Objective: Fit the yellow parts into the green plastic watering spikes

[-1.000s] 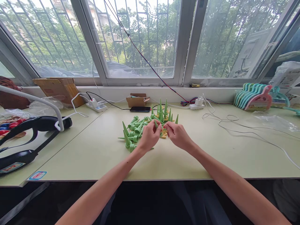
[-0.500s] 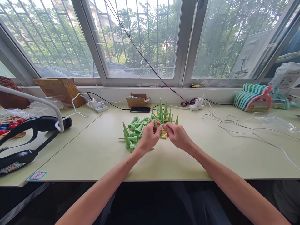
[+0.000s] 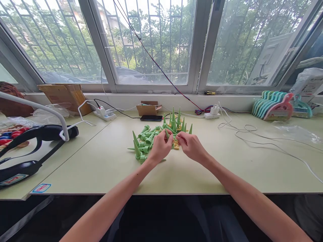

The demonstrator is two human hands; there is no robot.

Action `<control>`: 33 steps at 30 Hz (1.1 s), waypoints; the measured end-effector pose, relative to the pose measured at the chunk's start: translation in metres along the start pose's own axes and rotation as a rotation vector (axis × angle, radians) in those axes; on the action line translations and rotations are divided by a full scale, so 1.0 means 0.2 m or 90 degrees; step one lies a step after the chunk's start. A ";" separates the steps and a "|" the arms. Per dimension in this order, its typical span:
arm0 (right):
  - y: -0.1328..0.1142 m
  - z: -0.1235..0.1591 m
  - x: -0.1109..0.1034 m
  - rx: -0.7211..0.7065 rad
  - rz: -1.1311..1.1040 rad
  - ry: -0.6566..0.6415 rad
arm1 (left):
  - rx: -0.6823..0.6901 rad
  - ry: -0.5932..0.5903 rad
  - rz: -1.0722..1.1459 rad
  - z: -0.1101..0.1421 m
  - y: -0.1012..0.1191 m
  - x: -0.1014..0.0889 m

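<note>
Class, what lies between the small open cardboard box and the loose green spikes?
In the head view, a black phone lies there, just in front of the small cardboard box and behind the green spikes.

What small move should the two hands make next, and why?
Perhaps ease the right hand slightly toward the left hand: the left pinches a green spike, and the right's fingertips sit a small gap away, though whether they hold anything is unclear.

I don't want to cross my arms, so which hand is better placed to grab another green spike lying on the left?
Probably your left hand: it's right beside the lying green spikes, though it's holding one spike. Your right hand is farther away, near the upright spikes.
</note>
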State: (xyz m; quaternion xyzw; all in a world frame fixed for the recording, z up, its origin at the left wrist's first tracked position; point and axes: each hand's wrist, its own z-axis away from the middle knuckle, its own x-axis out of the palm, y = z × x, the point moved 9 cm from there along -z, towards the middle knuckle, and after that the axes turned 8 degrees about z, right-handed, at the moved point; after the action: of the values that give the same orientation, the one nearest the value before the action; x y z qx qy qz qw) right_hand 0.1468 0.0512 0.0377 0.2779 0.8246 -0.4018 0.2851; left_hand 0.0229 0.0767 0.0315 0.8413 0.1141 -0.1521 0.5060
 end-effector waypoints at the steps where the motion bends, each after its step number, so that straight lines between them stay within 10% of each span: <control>1: 0.00 0.00 0.00 0.000 -0.001 -0.001 | -0.001 0.000 0.000 0.00 0.00 0.00; 33: -0.01 0.00 0.02 -0.004 0.061 -0.016 | 0.018 -0.002 0.021 0.01 0.02 0.01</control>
State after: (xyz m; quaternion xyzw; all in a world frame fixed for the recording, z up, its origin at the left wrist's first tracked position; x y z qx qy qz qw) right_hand 0.1436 0.0507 0.0362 0.3111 0.8080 -0.3886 0.3153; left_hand 0.0256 0.0742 0.0330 0.8499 0.0975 -0.1465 0.4966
